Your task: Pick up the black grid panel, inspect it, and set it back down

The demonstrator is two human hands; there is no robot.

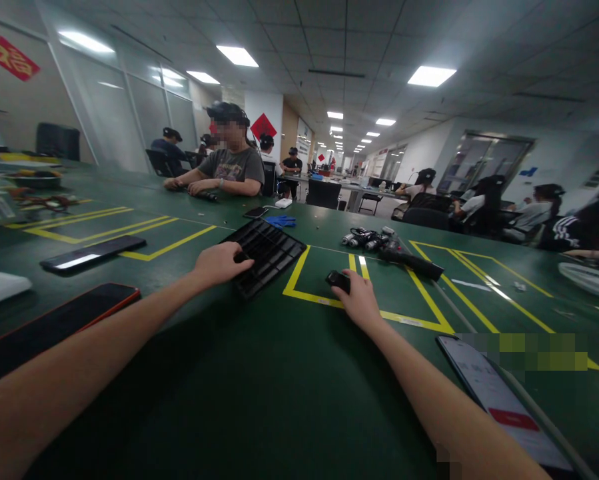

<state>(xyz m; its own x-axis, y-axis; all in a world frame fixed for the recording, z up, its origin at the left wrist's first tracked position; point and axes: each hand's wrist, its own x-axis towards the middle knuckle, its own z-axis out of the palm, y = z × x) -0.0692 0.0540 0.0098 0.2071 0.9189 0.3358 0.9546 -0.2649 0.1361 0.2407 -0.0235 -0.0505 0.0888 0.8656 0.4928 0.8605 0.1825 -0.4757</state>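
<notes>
My left hand (222, 264) is closed on the near left edge of a black plastic tray (272, 250) with ribs or shallow compartments, which sits tilted over the green table. Its fingers are partly hidden behind the tray. My right hand (362, 300) grips a small black object (338, 281) above a yellow-taped rectangle; its exact kind is hard to make out. Behind the tray lie blue gloves (280, 221). Beyond my right hand are a bundle of black cables with silvery connectors (369, 239) and a dark, elongated object (414, 262).
Several phones rest on the green table (259, 400): a dark one (94, 254), an orange-edged one (59, 327) at left, a lit one (504, 400) at right. Across the table a person (234, 160) sits handling something dark. A white dish (589, 280) stands far right.
</notes>
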